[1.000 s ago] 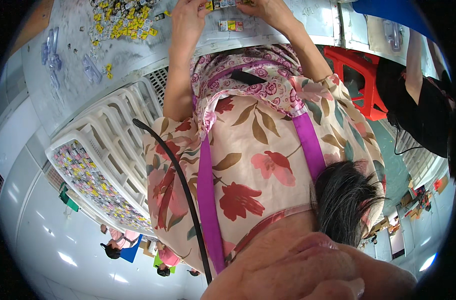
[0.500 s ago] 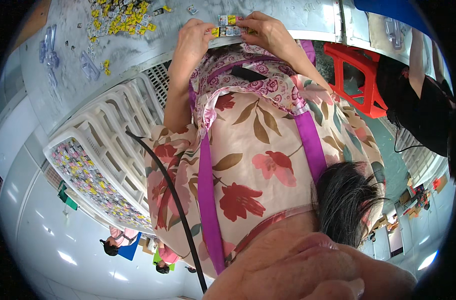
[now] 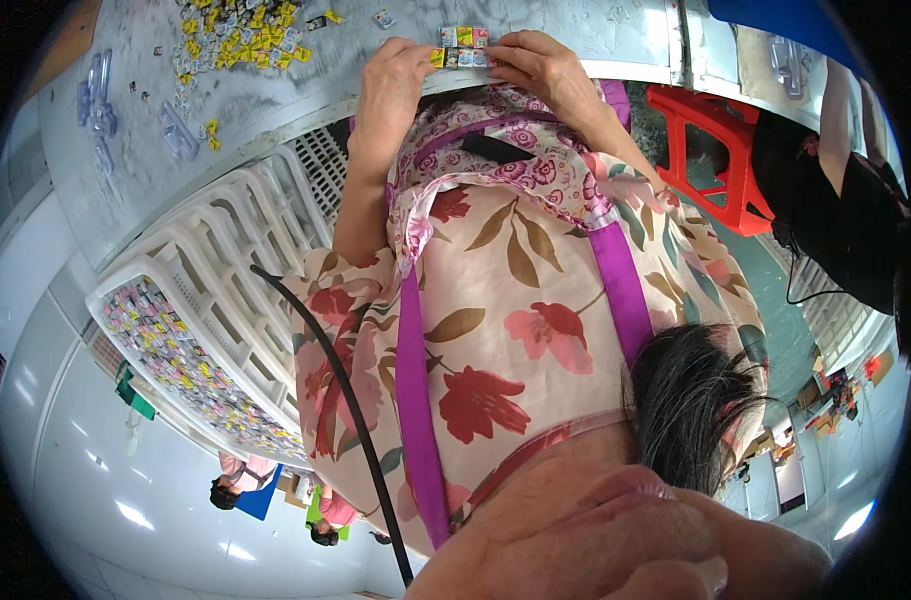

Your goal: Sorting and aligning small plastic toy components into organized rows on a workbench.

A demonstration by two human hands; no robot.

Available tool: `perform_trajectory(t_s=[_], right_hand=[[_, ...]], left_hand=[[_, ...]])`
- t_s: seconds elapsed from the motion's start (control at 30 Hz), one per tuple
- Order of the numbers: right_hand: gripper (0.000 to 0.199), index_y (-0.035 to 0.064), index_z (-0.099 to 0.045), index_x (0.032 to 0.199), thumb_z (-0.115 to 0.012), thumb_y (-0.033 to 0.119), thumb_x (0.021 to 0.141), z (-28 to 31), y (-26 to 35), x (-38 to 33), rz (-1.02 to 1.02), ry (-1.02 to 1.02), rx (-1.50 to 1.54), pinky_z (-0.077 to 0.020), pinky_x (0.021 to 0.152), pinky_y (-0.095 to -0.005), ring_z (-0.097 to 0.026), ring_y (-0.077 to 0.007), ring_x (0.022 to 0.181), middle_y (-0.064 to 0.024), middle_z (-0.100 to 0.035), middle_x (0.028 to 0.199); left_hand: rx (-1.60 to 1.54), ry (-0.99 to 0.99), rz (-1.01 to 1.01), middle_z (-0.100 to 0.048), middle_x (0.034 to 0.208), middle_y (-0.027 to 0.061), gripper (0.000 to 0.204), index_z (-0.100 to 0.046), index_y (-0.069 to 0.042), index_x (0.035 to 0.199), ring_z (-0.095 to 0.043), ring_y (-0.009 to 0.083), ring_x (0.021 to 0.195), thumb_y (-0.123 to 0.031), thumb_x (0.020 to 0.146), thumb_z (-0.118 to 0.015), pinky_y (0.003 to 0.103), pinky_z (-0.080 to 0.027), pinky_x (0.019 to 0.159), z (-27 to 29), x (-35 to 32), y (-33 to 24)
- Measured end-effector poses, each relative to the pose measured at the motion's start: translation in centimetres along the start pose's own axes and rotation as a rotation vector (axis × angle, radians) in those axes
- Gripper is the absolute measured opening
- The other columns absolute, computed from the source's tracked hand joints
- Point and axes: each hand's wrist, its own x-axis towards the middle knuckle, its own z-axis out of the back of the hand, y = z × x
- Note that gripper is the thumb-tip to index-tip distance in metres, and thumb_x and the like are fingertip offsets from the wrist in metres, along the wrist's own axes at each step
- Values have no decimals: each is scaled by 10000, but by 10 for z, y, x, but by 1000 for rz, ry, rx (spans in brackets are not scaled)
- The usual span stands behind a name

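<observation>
Two short rows of small printed blocks, coloured yellow, white and pink, lie near the front edge of the worktable point(image 3: 326, 95). The far row point(image 3: 464, 38) sits against the near row point(image 3: 466, 58). My left hand point(image 3: 394, 88) pinches the near row's left end, thumb and forefinger closed on a yellow block point(image 3: 437, 57). At the right end, the fingers of my right hand point(image 3: 544, 70) are bent and pressed against the blocks, partly covering them. To the left lies a loose pile of similar small yellow and white pieces point(image 3: 241, 40).
Clear plastic parts point(image 3: 179, 132) lie on the table's left side. White plastic crates point(image 3: 216, 260) stand below to the left, one holding many small coloured pieces point(image 3: 176, 350). A red stool point(image 3: 711, 150) is at the right, near a person in black point(image 3: 826, 210). A black cable point(image 3: 341, 370) hangs before me.
My left hand has shifted slightly right and up, bringing both hands' fingertips closer together. The near row spans less width between them, and the far row sits slightly further right.
</observation>
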Motion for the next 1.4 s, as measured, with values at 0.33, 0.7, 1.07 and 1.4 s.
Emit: perform_trajectory(t_s=[0.33,0.7,1.07,1.4], right_hand=[[224,38,-758,1033,-814,82,820,-8,1,-6,-173,-138,179,-598,755,-342,-712,-264,886,-102,-690,1103],[374,50,-721,1162,-824,104,807,1,3,-16,-69,-228,16,-579,790,-333,-678,-261,918,-76,-699,1186],[501,106,-673,1310,-796,210,836,3,0,-29,75,-64,-334,-526,855,-340,-611,-234,996,8,-632,1394],[644,187,-555,1468,-746,390,888,-6,4,-27,104,64,-470,-373,1138,-445,-468,-261,1410,12,-533,1527]], left_hand=[[-20,-150,37,-719,930,119,153,-782,-35,958,-686,266,750,-86,814,-796,347,-538,688,-18,-4,12],[-111,-129,-47,-697,887,126,133,-753,-24,970,-687,322,808,-91,856,-757,402,-548,727,-26,1,-14],[-83,-114,-78,-704,858,117,113,-772,-43,955,-694,292,770,-90,853,-761,366,-545,700,-30,6,0],[-75,-176,116,-714,900,99,201,-784,-58,1002,-698,207,749,-157,831,-814,322,-549,677,-15,-2,8]])
